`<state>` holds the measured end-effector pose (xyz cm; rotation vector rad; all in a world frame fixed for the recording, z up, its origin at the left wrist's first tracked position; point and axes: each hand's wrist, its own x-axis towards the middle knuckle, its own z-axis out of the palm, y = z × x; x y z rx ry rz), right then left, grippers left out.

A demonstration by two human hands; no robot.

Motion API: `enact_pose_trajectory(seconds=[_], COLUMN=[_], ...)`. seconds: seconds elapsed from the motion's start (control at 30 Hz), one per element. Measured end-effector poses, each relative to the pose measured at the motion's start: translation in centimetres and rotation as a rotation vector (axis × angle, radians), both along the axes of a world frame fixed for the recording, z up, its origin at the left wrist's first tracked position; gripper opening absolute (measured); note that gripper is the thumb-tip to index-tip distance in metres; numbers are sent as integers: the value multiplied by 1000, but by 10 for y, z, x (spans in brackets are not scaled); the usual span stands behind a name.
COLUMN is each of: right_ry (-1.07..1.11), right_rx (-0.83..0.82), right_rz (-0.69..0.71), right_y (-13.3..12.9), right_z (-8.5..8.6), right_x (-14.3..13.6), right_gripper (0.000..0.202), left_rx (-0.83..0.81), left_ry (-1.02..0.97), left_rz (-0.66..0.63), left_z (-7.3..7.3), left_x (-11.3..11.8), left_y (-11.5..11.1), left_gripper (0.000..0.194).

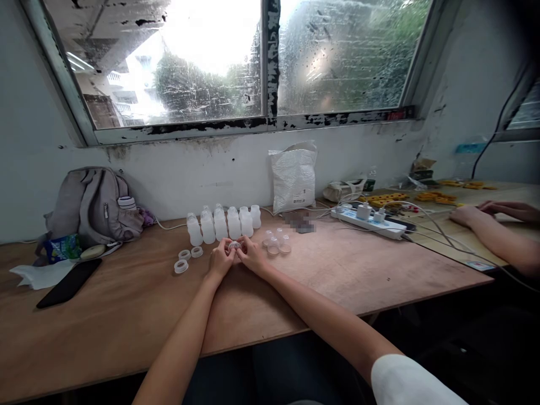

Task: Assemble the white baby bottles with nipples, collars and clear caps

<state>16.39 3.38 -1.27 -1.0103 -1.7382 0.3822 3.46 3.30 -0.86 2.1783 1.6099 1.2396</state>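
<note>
My left hand and my right hand meet above the table, fingers pinched on a small clear bottle nipple; the fingers partly cover it. Just beyond stands a row of several frosted white baby bottles, some with clear tops and others seemingly bare. Three translucent screw rings lie left of my left hand. To the right of my right hand, several clear bottle nipples rest in a cluster on the wood.
A grey backpack and black phone are at left. Behind stands a white bag. A power strip with cables lies right, before another person's hands and yellow parts. The wooden table ends near my forearms.
</note>
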Motion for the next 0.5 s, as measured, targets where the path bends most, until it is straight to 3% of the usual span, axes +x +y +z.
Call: enact_pose_trajectory(seconds=[0.23,0.5], right_ry=[-8,100], right_rx=[11,-60], right_rz=[137,203], right_y=[-8,-8], right_z=[1,1], right_x=[-1,0], right_gripper=[21,24], left_rx=[-24,-6], left_ry=[23,-9], left_rz=[102,98], left_z=[3,1], left_x=[-3,-4], left_y=[0,1], left_gripper=[13,12])
